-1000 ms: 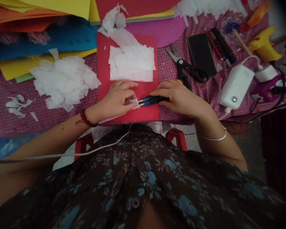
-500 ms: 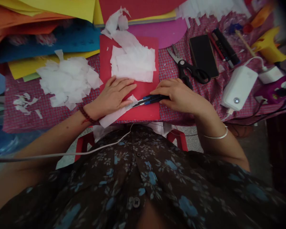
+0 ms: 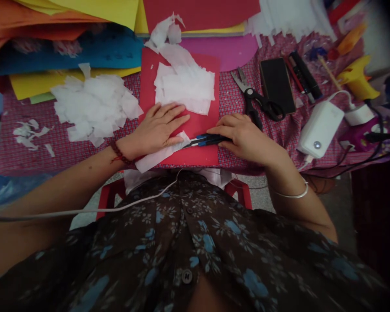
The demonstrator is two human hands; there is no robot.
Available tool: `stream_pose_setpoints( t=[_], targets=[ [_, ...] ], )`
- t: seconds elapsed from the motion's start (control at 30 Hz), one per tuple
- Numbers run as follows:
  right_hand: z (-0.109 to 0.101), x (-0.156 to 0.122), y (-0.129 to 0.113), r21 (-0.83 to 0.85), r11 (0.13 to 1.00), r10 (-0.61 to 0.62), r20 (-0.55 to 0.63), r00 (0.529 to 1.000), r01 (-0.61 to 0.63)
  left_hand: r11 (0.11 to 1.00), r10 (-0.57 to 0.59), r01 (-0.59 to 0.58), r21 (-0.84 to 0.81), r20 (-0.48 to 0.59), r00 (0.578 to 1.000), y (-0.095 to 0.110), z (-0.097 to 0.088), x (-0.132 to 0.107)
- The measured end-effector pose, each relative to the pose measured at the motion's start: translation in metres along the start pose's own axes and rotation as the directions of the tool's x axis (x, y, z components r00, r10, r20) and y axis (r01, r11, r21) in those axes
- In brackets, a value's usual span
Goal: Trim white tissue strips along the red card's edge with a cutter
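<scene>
Your left hand (image 3: 153, 135), flat, fingers slightly spread, thumb against the white paper strip (image 3: 159, 157) at the red sheet's (image 3: 211, 157) seven o'clock, seemingly steadying it; your right hand (image 3: 248, 138), pinching the blue-and-black tool (image 3: 211, 139), at four o'clock.

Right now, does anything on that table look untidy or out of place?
A little: the small torn white scraps lie scattered apart from the heaped paper pieces, the white strip under the left hand lies slanted across the red sheet, and the scissors lie with their blades parted. I see no spill.
</scene>
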State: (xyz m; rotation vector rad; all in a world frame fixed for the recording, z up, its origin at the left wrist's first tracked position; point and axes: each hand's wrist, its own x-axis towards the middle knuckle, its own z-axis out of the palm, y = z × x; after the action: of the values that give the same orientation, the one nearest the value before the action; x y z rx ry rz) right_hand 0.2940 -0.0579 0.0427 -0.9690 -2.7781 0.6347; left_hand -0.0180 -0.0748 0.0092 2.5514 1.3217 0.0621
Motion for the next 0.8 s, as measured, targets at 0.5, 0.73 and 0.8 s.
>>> stream_pose_setpoints(
  t=[0.5, 0.73, 0.8],
  targets=[
    [0.010, -0.031, -0.011, 0.025, 0.999, 0.050, -0.067, 0.997, -0.048, 0.990, 0.006, -0.009, -0.138, -0.026, 1.000, -0.006, -0.003, 0.000],
    [0.009, -0.031, -0.011, 0.009, 0.999, 0.035, -0.063, 0.997, -0.034, 0.993, -0.075, 0.068, -0.095, -0.082, 0.994, -0.003, -0.002, -0.027],
    [0.009, -0.031, -0.011, 0.011, 0.999, 0.035, -0.064, 0.997, -0.034, 0.994, -0.107, 0.103, -0.046, -0.094, 0.990, 0.001, 0.002, -0.034]
  ],
)
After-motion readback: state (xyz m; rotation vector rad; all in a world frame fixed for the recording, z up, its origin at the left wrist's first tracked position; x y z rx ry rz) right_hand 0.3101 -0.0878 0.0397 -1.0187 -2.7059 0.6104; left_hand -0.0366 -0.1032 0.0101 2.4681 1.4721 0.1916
